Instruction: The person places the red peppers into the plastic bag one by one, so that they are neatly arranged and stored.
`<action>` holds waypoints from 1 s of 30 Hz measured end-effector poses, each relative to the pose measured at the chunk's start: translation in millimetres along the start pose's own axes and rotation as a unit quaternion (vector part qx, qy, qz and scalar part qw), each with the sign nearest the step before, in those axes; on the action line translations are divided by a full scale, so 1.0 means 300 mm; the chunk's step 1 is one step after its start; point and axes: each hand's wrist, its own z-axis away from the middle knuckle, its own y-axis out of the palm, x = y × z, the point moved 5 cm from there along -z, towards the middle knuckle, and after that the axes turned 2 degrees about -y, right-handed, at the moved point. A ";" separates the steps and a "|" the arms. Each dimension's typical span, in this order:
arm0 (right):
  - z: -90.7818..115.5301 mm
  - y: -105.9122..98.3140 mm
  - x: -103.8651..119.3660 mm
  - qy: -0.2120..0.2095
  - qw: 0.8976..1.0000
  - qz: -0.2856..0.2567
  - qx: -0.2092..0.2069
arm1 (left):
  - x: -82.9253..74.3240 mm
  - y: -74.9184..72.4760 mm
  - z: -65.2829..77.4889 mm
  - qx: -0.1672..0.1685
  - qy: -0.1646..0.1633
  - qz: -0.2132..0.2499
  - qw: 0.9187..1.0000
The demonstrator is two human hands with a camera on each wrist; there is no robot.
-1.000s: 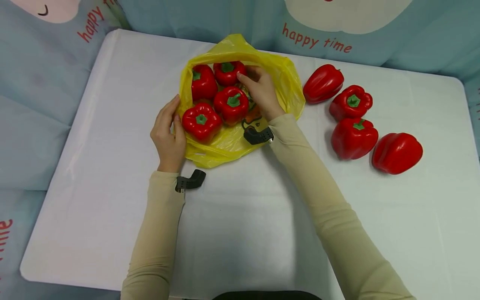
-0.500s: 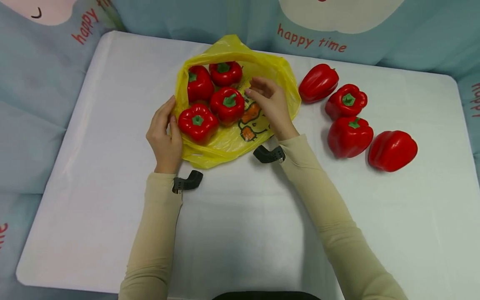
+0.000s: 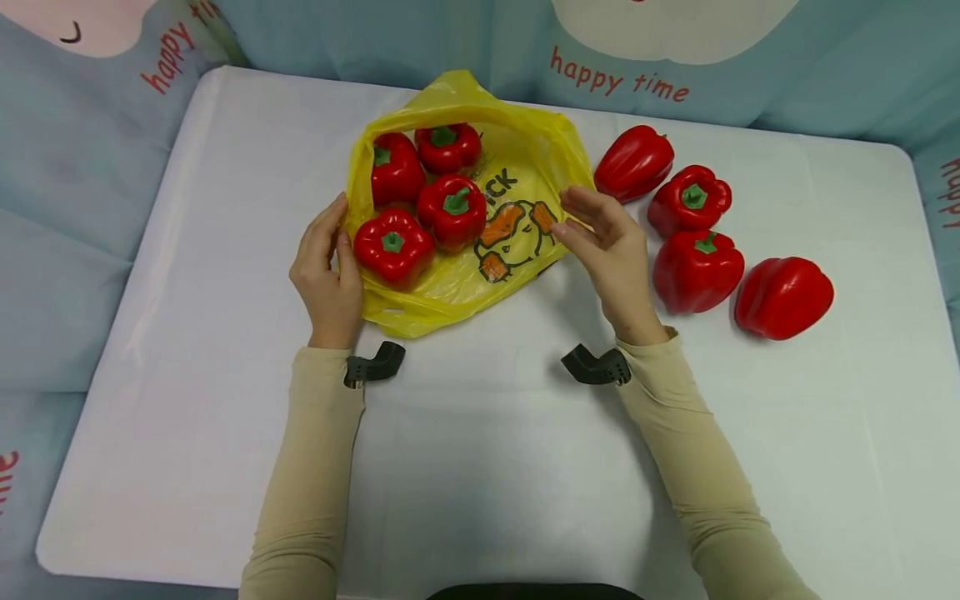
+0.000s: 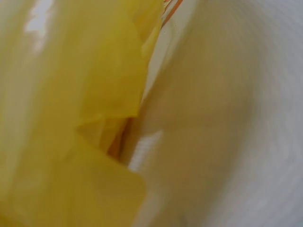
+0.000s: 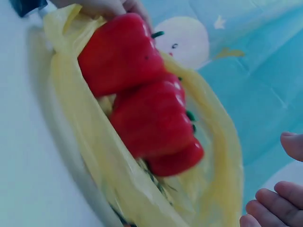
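Note:
A yellow plastic bag [image 3: 532, 137] with a printed cartoon lies mouth open on the white table in the head view. Several red bell peppers [image 3: 452, 212] with green stems are inside, towards its left side. My left hand [image 3: 327, 279] rests against the bag's left edge, thumb and fingers apart; the left wrist view shows mostly blurred bag [image 4: 94, 61]. My right hand [image 3: 611, 254] is off the bag's right edge, fingers loosely bent and holding nothing. In the right wrist view its spread thumb and fingers appear beside the bag's rim.
Several more red bell peppers [image 3: 697, 271] lie on the white table [image 3: 450, 467] to the right of the bag, close beyond my right hand. A light blue printed curtain [image 3: 480, 42] hangs along the table's far and left sides.
My right hand has let go of a bell pepper inside the bag and come out to the right and nearer to me. The left hand has stayed at the bag's edge.

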 end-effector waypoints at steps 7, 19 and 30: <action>0.067 -0.133 0.048 -0.026 0.998 0.035 -0.043 | -0.024 -0.001 0.002 0.001 -0.003 0.003 1.000; 0.148 -0.323 0.101 -0.063 0.983 -0.033 -0.168 | 0.007 -0.002 0.003 -0.011 -0.014 0.004 1.000; 0.165 -0.446 0.116 -0.039 0.968 -0.004 -0.248 | -0.023 -0.006 -0.001 -0.016 -0.013 0.002 1.000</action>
